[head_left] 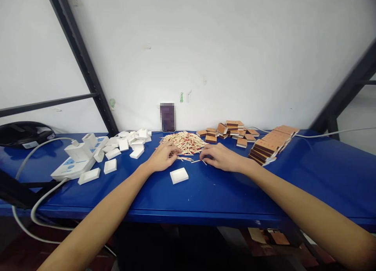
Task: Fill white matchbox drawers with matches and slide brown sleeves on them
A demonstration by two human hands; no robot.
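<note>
A heap of matchsticks (185, 141) lies at the middle back of the blue table (323, 173). My left hand (162, 156) rests at the heap's near left edge, fingers curled into the sticks. My right hand (221, 156) sits at the near right edge, fingertips pinched over a few loose matches (188, 159). What either hand actually grips is too small to make out. A single white inner tray (179, 175) lies just in front of both hands.
Several white trays (126, 143) are scattered at the left beside a white power strip (76, 161) with cables. Brown matchbox sleeves (232, 130) and a slanted row of them (272, 143) lie right. A dark phone (167, 117) leans on the wall.
</note>
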